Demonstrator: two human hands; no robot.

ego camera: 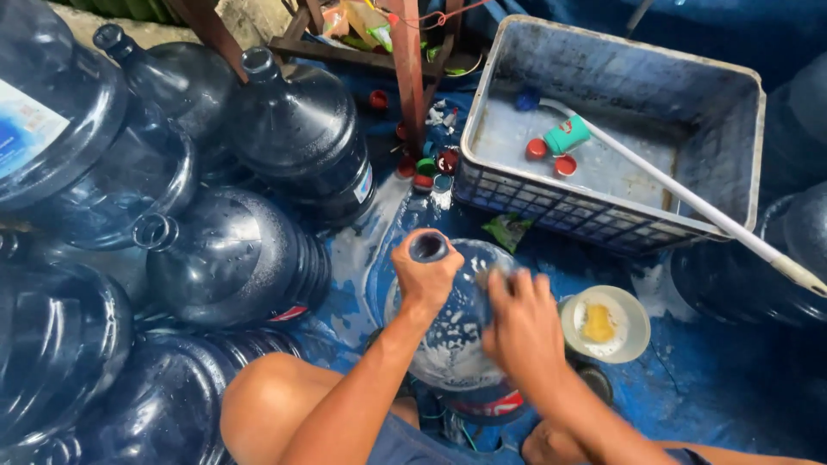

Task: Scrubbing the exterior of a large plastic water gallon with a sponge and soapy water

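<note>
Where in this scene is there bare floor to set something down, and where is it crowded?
Free: wet blue floor right of the white bowl, below the grey crate. A narrower strip runs between the piled bottles and the bottle in both hands. Crowded: the whole left side, and loose caps by the crate's corner.

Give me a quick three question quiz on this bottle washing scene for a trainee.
1. True or false: the left hand grips the neck of the soapy bottle.
2. Where does the white bowl sit? A) inside the crate B) on the floor beside the right hand C) on top of a bottle
3. Fill in: the long white handle rests across the grey ____.

Key: 1 true; 2 B; 3 crate.
</note>
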